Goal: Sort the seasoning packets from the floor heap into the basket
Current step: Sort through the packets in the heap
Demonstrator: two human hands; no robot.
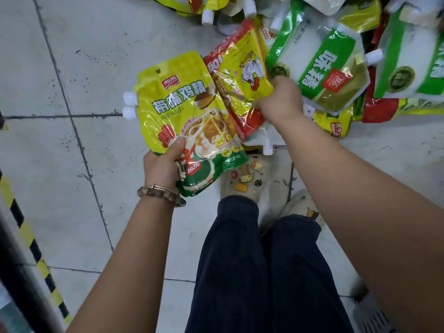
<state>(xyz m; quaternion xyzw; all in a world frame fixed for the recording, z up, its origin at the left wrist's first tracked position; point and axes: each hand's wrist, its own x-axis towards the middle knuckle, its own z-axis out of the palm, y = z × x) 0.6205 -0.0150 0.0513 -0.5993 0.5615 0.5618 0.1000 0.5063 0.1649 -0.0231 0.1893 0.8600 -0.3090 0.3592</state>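
Our left hand (163, 167) clutched the spouted pouch (177, 102) while our right hand (281, 102), nearer the floor heap (331, 68), seemingly pinched the red-edged packet (242, 68) slanting away up-left.

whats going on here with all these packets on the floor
A person stands over a heap of packets on the grey tiled floor. The left hand grips a glossy yellow spouted pouch with a green base by its lower edge. The right hand holds a crinkly yellow-and-red plastic packet with a chicken picture, beside green-and-white spouted pouches in the heap. No basket is clearly in view.
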